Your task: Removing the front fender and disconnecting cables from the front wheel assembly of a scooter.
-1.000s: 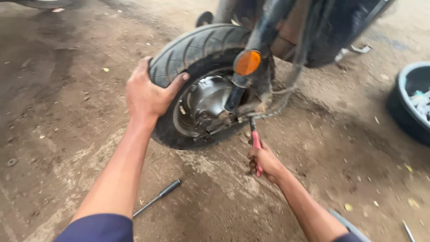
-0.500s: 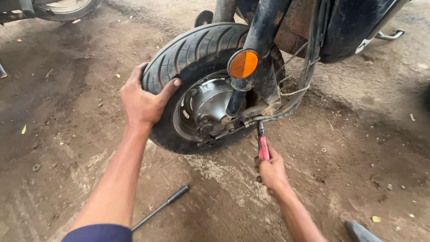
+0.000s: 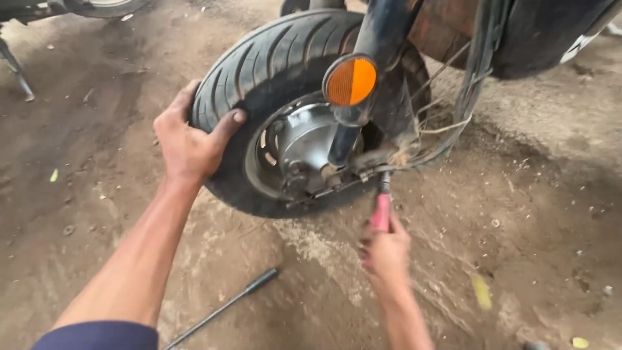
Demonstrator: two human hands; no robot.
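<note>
Gripping the tread of the black tyre (image 3: 285,58), the left hand (image 3: 188,139) wraps its fingers over the top of the rubber with the thumb pressed against the sidewall, a hold that looks meant to keep the wheel from turning or rocking. Just beyond its thumb sits the silver hub (image 3: 304,139), and past that the fork leg with an orange reflector (image 3: 350,81) on it. The right hand (image 3: 385,253) is clenched around the pink handle of a tool (image 3: 382,207), whose dark shank points up and away from the knuckles into the fittings near the axle; the tip itself is hidden among the cables (image 3: 447,123), so what it engages cannot be told. Between the two forearms, well below the left hand, a long dark rod tool (image 3: 227,304) lies flat on the dirt floor (image 3: 78,194), untouched.
</note>
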